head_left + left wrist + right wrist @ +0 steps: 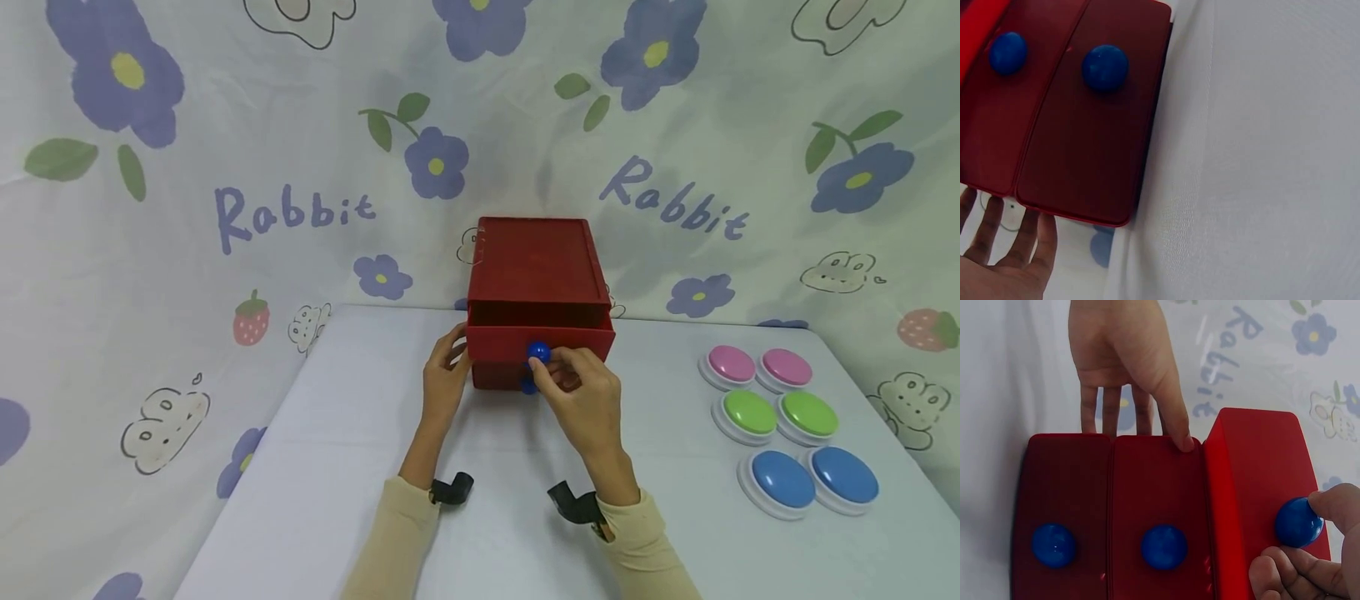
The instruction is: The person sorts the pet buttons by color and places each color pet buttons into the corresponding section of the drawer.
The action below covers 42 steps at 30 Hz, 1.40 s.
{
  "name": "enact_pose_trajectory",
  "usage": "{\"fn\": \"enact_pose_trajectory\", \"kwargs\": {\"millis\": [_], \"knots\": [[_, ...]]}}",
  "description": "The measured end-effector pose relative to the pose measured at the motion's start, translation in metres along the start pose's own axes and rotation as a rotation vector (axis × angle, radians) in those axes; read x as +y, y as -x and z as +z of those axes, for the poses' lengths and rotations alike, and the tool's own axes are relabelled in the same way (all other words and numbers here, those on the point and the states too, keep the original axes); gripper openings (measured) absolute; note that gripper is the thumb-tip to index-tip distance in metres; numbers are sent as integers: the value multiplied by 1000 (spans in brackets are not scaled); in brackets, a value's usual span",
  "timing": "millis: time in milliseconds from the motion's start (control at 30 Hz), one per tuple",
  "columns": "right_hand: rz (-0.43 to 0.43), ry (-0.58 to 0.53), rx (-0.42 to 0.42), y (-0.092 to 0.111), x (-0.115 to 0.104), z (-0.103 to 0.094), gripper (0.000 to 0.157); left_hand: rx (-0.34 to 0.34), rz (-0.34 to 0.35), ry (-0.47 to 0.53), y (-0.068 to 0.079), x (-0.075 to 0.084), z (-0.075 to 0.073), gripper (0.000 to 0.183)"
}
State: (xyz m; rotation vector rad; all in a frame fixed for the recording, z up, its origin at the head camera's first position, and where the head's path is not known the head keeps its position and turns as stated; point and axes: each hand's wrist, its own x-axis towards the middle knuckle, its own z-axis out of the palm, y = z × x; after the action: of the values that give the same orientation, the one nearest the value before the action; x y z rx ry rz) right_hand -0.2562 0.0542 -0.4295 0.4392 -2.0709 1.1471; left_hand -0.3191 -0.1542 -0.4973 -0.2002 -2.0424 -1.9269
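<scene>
Left hand (446, 377): straight fingers, seemingly bracing red cabinet (536, 258) from left.
Right hand (588, 398): fingers pinch cabinet's top knob (538, 352).

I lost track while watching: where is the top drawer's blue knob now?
In the head view, the blue knob is just right of center, on the front of the pulled-out red top drawer, pinched by the right hand.
</scene>
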Motion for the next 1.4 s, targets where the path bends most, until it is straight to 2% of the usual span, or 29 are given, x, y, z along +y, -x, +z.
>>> {"fn": "enact_pose_trajectory", "kwargs": {"millis": [333,633,867,967,1100,1400], "knots": [[2,1,-10,5,-2,-2,22,29,-5,-9,-1,-4,0,44],[-10,-5,-17,8,-4,-3,21,17,-42,-19,0,-4,-1,45],[-13,0,-11,9,-6,-6,21,1,-60,-14,4,15,0,46],[-12,-2,-15,10,-7,-6,21,9,-41,-24,3,10,0,46],[-9,-2,-22,11,-7,-7,21,19,-29,-28,0,-5,0,45],[-31,-1,-11,13,-8,-9,21,16,-43,-24,0,-3,0,45]]}}
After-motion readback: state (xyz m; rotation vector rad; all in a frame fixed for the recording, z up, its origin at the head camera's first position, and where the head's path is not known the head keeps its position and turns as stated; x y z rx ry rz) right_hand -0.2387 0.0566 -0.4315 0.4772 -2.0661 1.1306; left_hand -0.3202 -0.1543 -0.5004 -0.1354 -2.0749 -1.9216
